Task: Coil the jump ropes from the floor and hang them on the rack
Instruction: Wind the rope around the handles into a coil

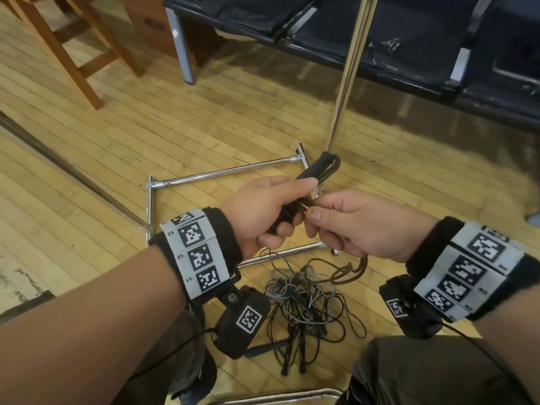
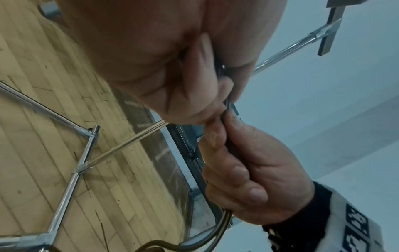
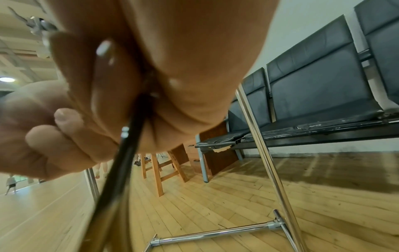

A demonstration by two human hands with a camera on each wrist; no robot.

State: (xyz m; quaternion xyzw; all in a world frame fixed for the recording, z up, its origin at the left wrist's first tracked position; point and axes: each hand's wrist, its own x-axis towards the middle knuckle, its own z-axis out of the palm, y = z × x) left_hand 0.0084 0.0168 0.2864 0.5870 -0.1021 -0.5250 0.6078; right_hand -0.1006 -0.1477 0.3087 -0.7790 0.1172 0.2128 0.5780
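Wooden plank floor (image 1: 87,159), dark bench (image 1: 380,39), both hands' fingers gripping a jump rope (image 1: 317,171)

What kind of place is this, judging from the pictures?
Probably a gymnasium or sports hall: a pale wooden strip floor, a row of worn black padded waiting seats along the wall, and tangled jump ropes beside a chrome metal rack.
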